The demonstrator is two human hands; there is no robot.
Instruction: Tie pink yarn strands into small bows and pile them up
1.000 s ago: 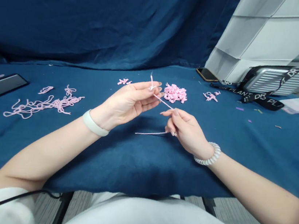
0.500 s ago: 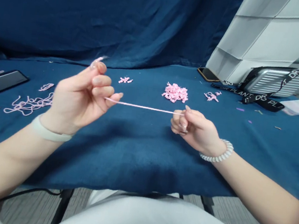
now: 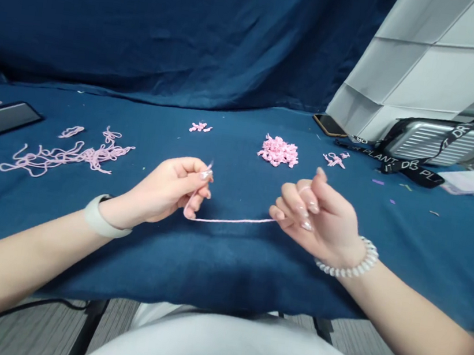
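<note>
A thin pink cord [image 3: 231, 221] runs almost straight between my hands, low over the blue cloth. My left hand [image 3: 165, 188] pinches one end between thumb and fingers, with a small frayed tip poking up above the fingertips. My right hand [image 3: 315, 214] holds the other stretch of cord in its curled fingers, and the part inside that grip is hidden. A heap of pink knotted pieces [image 3: 278, 151] lies beyond the hands, apart from both.
A blue cloth [image 3: 225, 269] covers the table. Loose tangled pink cord [image 3: 69, 155] lies to the left, by a dark phone [image 3: 0, 118]. Small pink knots [image 3: 333, 160] lie right of the heap. A silver case [image 3: 438, 143] with a black strap stands at the back right.
Both hands have dropped lower toward the cloth, and my left hand has moved right, closer to my right hand. The cord now hangs lower and curves slightly at the left end.
</note>
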